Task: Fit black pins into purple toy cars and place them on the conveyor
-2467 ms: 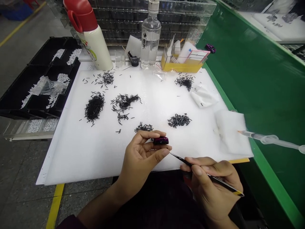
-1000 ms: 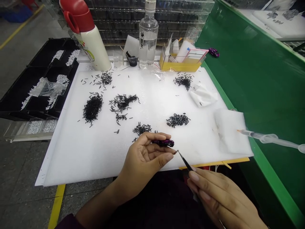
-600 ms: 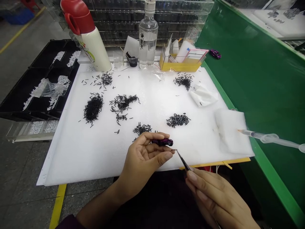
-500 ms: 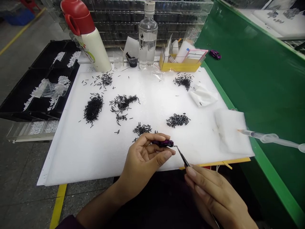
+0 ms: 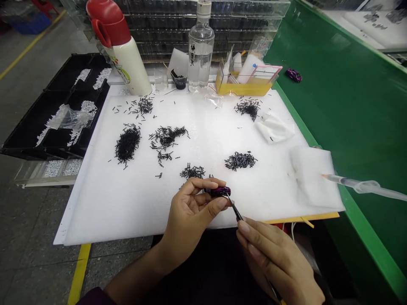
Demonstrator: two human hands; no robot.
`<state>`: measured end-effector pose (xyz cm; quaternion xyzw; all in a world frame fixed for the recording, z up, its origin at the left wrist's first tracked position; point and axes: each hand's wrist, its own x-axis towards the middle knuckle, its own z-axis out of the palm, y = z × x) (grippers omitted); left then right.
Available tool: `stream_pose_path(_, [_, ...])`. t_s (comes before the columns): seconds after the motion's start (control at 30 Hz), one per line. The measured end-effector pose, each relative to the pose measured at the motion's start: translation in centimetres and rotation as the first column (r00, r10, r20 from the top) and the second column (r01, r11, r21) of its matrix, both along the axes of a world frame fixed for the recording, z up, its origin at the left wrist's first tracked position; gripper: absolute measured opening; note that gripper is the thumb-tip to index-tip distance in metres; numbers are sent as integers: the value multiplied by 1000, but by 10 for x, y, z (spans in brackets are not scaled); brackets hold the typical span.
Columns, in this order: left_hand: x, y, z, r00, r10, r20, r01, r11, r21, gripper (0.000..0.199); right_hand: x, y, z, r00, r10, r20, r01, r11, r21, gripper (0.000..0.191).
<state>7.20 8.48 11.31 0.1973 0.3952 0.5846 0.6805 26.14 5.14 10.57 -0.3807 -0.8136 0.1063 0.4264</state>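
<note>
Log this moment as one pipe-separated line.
left hand: holds purple toy car | right hand: holds tweezers, tips by car's end | nearby: piled black pieces on white sheet

Dark tweezers slant toward a purple toy car.

From here I see a deep plum sleeve (nearly black in this light) ending partway down the left forearm. The clothing over the lap is very dark. The left hand and right hand are bare, with rounded nails.
</note>
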Motion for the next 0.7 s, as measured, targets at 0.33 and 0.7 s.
stream_pose_path(0.33, [0, -2, -2, 999, 31, -22, -30, 999, 32, 17, -2, 11, 15, 998, 19, 65, -21, 999, 33, 33])
stream_pose_path(0.7, [2, -3, -4, 996, 69, -49, -64, 994, 85, 15, -12, -3, -1, 989, -132, -63, 130, 991, -26, 44])
